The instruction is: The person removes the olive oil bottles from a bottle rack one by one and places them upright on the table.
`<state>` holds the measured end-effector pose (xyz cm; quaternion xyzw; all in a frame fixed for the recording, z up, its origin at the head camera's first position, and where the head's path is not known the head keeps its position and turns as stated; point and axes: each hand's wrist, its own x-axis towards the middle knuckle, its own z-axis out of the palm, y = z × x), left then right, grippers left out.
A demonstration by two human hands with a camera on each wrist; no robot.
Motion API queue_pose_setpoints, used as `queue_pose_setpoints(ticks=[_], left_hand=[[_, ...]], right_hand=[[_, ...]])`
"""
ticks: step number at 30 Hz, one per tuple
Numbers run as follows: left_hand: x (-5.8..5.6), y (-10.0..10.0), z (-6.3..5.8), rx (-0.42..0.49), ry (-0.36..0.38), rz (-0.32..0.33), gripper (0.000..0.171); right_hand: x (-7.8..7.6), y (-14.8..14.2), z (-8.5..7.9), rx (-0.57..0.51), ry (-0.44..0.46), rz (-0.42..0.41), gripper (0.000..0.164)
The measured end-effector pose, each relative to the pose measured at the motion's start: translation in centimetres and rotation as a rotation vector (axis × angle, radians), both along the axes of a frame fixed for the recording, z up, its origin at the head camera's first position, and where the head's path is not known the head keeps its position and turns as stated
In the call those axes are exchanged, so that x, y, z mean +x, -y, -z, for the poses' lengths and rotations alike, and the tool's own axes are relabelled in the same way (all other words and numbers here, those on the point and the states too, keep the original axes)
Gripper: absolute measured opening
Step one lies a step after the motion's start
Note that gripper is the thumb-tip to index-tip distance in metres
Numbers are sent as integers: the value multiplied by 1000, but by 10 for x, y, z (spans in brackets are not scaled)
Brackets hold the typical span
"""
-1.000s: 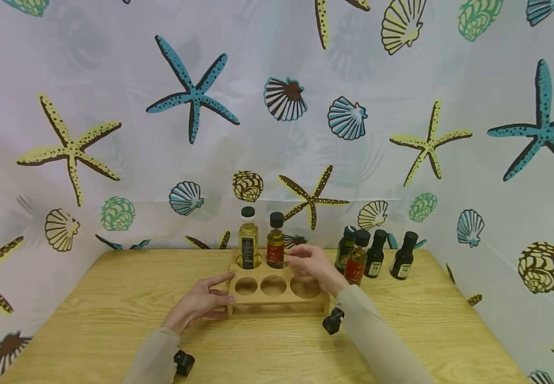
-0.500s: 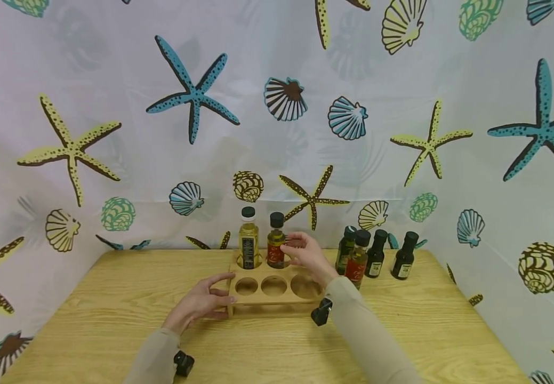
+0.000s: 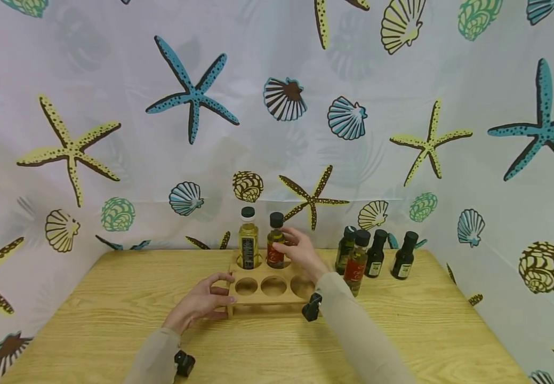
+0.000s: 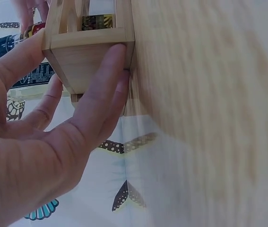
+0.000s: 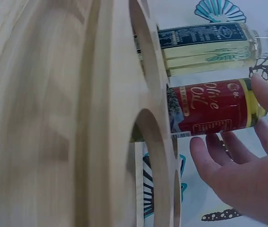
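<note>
A wooden bottle rack (image 3: 272, 300) stands on the table with round holes in two rows. My left hand (image 3: 200, 302) grips its left end; in the left wrist view the fingers reach across the rack's end panel (image 4: 79, 64). In the back row stands an olive oil bottle (image 3: 274, 258) with a red label and dark cap. My right hand (image 3: 300, 252) is around this bottle from the right. The right wrist view shows the thumb over the neck end, while the other fingers curve below the bottle (image 5: 211, 109) with a small gap.
A pale yellow oil bottle (image 3: 248, 248) with a dark label fills the back-left hole. Right of the rack stand another red-labelled bottle (image 3: 355, 266), a green bottle (image 3: 344, 250) and two dark bottles, one (image 3: 403, 257) farthest right. Behind hangs a sea-patterned curtain.
My right hand has moved left, from beside the olive oil bottle to around it. The left hand, the rack and the bottles look unchanged.
</note>
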<state>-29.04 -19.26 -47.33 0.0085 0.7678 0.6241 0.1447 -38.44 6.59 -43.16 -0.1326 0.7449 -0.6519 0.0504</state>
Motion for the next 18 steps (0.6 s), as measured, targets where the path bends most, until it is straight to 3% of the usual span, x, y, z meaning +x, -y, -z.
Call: queue_pose_setpoints(ticks=[6,18], left_hand=[[-1,-1,-1,5,23,-3,53],[-1,-1,0,5,24,-2,54]], right_hand=[[0,8,2,38,-20,23,56],[-2,11,5,-7,-13,38,52]])
